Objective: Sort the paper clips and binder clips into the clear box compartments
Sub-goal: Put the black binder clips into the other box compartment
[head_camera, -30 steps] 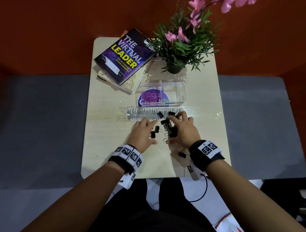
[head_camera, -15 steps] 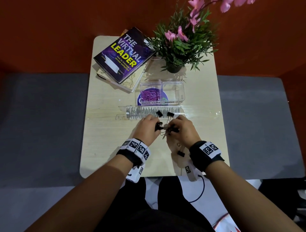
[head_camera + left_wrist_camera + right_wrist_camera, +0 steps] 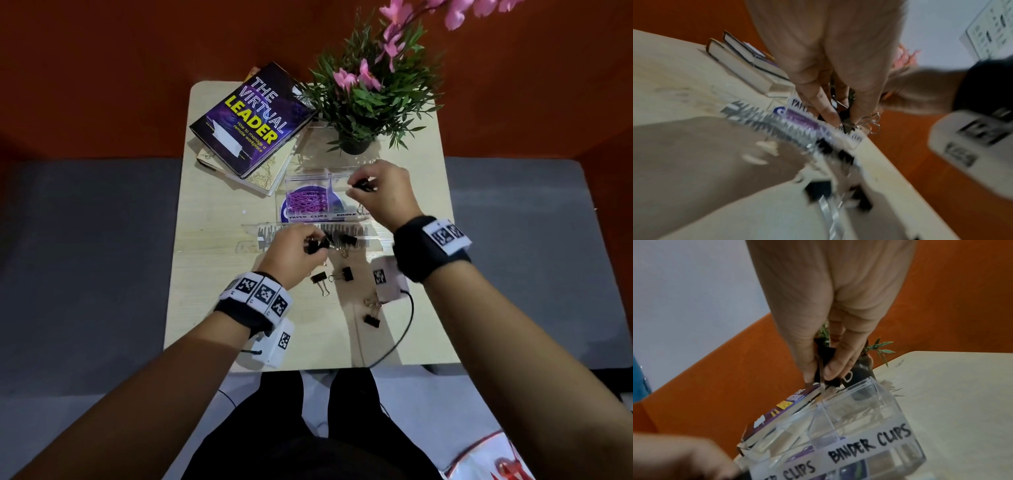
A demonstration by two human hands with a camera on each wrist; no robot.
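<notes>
The clear box (image 3: 301,178) stands mid-table with two compartments labelled PAPER CLIPS and BINDER CLIPS. Purple paper clips (image 3: 306,202) fill the left one. My right hand (image 3: 363,186) hovers over the right compartment (image 3: 863,410), pinching black binder clips (image 3: 828,366) between thumb and fingers. My left hand (image 3: 317,245) is nearer me, by the box lid, gripping black binder clips (image 3: 846,123) with wire handles sticking out. Loose binder clips (image 3: 346,274) lie on the table in front of the lid, and another one (image 3: 371,320) lies closer to me.
The clear lid (image 3: 363,236) lies flat just in front of the box. A stack of books (image 3: 253,120) sits at the back left and a potted plant (image 3: 356,144) at the back, right behind the box. The small table (image 3: 205,274) has edges close on all sides.
Both hands were together over the clip pile. The right hand has lifted away with binder clips to above the box; the left stays low holding clips near the lid.
</notes>
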